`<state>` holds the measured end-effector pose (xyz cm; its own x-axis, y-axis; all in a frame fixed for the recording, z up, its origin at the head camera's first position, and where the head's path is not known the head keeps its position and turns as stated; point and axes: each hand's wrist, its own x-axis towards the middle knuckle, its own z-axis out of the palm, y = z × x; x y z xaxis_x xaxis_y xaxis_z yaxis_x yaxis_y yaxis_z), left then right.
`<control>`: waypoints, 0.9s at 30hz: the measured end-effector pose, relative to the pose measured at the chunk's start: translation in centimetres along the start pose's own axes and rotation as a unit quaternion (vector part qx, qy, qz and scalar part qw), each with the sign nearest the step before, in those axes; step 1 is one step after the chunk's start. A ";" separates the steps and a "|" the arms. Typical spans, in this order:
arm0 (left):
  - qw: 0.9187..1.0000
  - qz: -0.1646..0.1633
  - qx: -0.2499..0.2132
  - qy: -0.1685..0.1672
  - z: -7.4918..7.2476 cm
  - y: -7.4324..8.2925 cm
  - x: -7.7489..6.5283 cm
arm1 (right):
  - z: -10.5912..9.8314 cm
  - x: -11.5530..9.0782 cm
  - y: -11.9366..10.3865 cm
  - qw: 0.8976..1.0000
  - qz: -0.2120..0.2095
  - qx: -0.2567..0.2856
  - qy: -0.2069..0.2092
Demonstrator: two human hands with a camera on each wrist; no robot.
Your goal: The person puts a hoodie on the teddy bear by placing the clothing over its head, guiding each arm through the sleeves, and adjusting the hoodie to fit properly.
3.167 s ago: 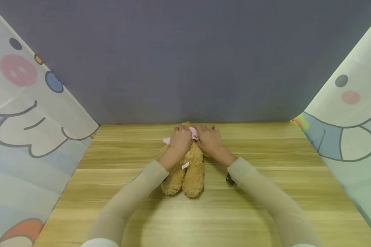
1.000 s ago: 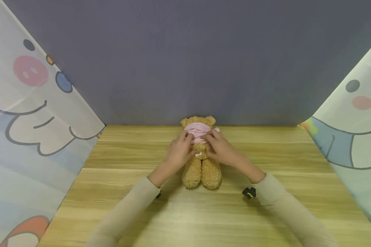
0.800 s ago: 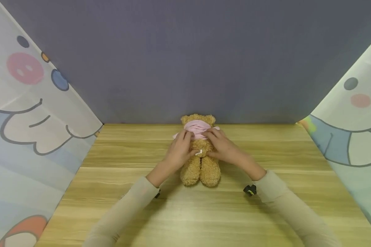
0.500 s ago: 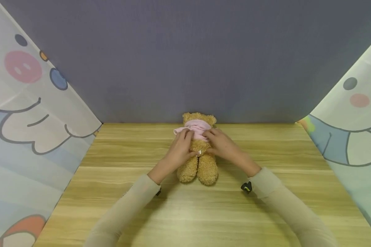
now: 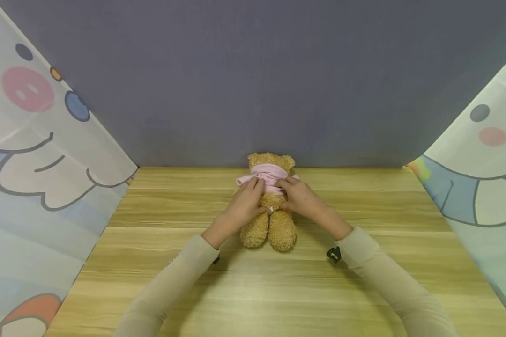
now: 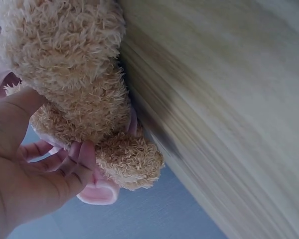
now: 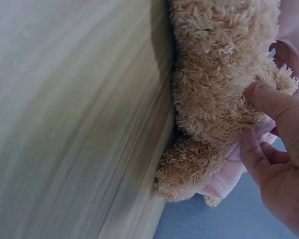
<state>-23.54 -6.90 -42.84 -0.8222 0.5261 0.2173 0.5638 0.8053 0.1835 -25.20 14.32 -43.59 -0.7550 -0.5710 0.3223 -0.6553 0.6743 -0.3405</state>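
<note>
The teddy bear (image 5: 271, 200) lies on the table (image 5: 253, 290) with its long axis pointing away from you, between your left hand (image 5: 244, 201) and your right hand (image 5: 304, 199), equally near, whose curled fingers grip the pink shirt (image 5: 271, 175) at both sides of its lower edge.

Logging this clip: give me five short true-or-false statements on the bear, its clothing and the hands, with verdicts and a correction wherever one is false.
1. The left hand and the right hand both touch the pink shirt. True.
2. The teddy bear rests on a red cushion. False: it rests on a wooden table.
3. The shirt is on the bear. True.
4. A white tag shows near the tops of the bear's legs. True.
5. The shirt reaches down over both legs. False: it stops above the tag, and both legs are uncovered.
</note>
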 end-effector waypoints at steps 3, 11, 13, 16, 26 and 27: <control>1.000 -0.004 0.005 -0.003 -0.1 0.2 0.0 | 0.0 0.0 0.0 1.000 -0.004 -0.004 0.002; 1.000 -0.012 0.017 -0.011 -0.2 0.7 -0.4 | 0.1 -0.3 0.0 1.000 0.011 0.011 -0.017; 1.000 -0.010 0.020 -0.009 -0.2 0.8 -0.4 | 0.1 -0.3 0.0 1.000 0.015 0.012 -0.019; 1.000 -0.005 0.020 -0.004 -0.1 0.8 -0.5 | 0.3 -0.2 0.1 1.000 0.015 0.006 -0.016; 0.999 0.006 0.051 0.016 0.1 0.3 0.0 | 0.7 -0.3 0.8 0.999 0.011 0.029 -0.004; 0.998 0.006 0.059 0.024 0.1 0.2 0.0 | 0.7 -0.3 0.8 1.000 0.004 0.026 0.002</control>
<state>-23.47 -6.66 -42.94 -0.8087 0.5254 0.2643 0.5590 0.8264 0.0677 -25.52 14.72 -44.61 -0.7607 -0.5633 0.3226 -0.6491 0.6539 -0.3888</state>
